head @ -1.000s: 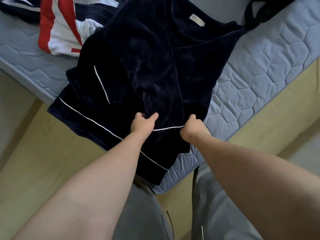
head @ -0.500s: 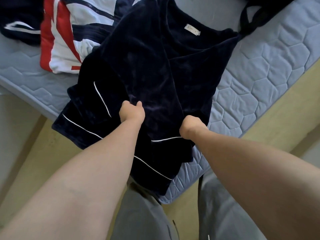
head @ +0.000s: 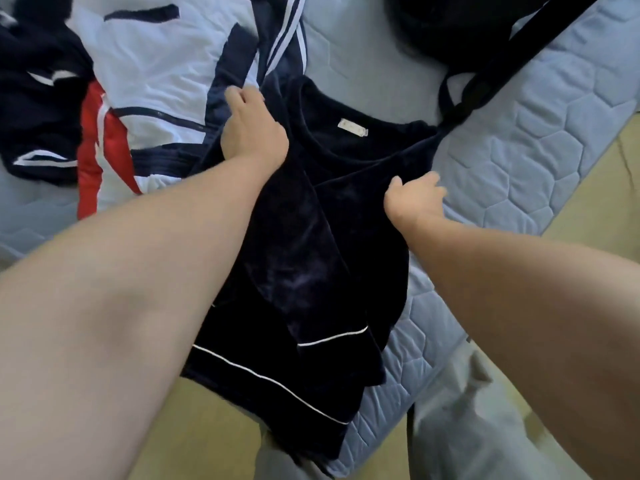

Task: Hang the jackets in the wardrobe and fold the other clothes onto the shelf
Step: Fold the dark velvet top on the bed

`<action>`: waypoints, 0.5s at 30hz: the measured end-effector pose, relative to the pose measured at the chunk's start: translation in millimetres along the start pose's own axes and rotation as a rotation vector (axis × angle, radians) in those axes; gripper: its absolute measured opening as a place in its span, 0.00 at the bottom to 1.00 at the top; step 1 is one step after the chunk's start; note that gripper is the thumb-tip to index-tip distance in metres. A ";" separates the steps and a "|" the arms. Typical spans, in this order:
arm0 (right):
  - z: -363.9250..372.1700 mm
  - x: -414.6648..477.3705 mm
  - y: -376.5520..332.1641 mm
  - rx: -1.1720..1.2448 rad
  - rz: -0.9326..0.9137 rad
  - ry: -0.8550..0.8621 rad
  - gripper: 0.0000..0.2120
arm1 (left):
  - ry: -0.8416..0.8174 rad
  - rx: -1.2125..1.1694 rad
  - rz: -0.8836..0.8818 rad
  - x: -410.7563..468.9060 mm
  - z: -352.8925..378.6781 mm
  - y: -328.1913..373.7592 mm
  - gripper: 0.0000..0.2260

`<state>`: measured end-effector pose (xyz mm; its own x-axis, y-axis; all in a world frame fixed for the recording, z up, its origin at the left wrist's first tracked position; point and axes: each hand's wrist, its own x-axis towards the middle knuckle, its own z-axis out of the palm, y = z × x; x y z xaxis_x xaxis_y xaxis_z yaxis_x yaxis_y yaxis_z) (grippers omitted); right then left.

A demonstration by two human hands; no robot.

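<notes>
A dark navy velvet top (head: pixel 311 258) with thin white piping lies on the corner of a blue quilted mattress (head: pixel 540 161), its hem hanging over the edge. A small white label shows at its neckline. My left hand (head: pixel 251 131) grips the top's left shoulder near the collar. My right hand (head: pixel 414 200) pinches a fold of the fabric at the top's right side. A white, red and navy jacket (head: pixel 152 98) lies crumpled just left of the top, touching it.
A black bag (head: pixel 450 32) with a strap sits at the back right of the mattress. Another dark garment (head: pixel 38 109) with white stripes lies at the far left. Pale wooden floor (head: pixel 201 434) shows beneath the mattress corner, beside my grey trouser legs.
Both hands have left the hem and moved up the top: the left to the shoulder by the collar, the right to the side fold. The view has tilted further over the bed.
</notes>
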<state>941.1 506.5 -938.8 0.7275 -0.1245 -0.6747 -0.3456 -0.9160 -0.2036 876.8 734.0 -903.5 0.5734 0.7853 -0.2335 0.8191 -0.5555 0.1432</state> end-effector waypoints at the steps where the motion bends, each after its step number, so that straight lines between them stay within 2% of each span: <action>1: -6.8 13.3 -8.3 0.035 0.034 0.021 0.33 | -0.010 0.025 -0.006 16.4 -0.8 7.6 0.19; 3: -16.2 35.7 -23.3 0.048 0.079 0.024 0.42 | -0.061 0.078 -0.017 42.8 1.7 17.5 0.23; 5: -18.9 55.4 -33.6 0.046 0.142 -0.002 0.45 | -0.128 0.137 -0.040 62.0 9.3 21.8 0.28; 7: -20.1 65.9 -39.2 0.034 0.151 -0.125 0.37 | -0.167 0.188 -0.069 72.3 17.0 23.3 0.29; 9: -21.1 72.9 -41.4 0.002 0.071 -0.229 0.19 | -0.172 0.237 -0.088 77.7 21.3 25.1 0.26; 10: -20.7 76.5 -39.9 0.006 0.064 -0.251 0.13 | -0.174 0.259 -0.101 78.1 20.5 26.8 0.23; 12: -23.0 82.1 -38.8 0.123 0.132 -0.321 0.10 | -0.179 0.285 -0.135 77.8 14.6 32.3 0.21; 14: -32.0 90.8 -42.1 0.241 0.233 -0.447 0.11 | -0.218 0.295 -0.157 79.9 7.6 36.8 0.20; 15: -39.3 94.1 -44.4 0.197 0.292 -0.513 0.11 | -0.226 0.292 -0.175 84.1 4.0 36.8 0.19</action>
<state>1048.1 520.5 -965.3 0.2262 -0.1157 -0.9672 -0.6260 -0.7780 -0.0533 955.1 778.5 -921.8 0.3811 0.8130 -0.4403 0.8458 -0.4989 -0.1892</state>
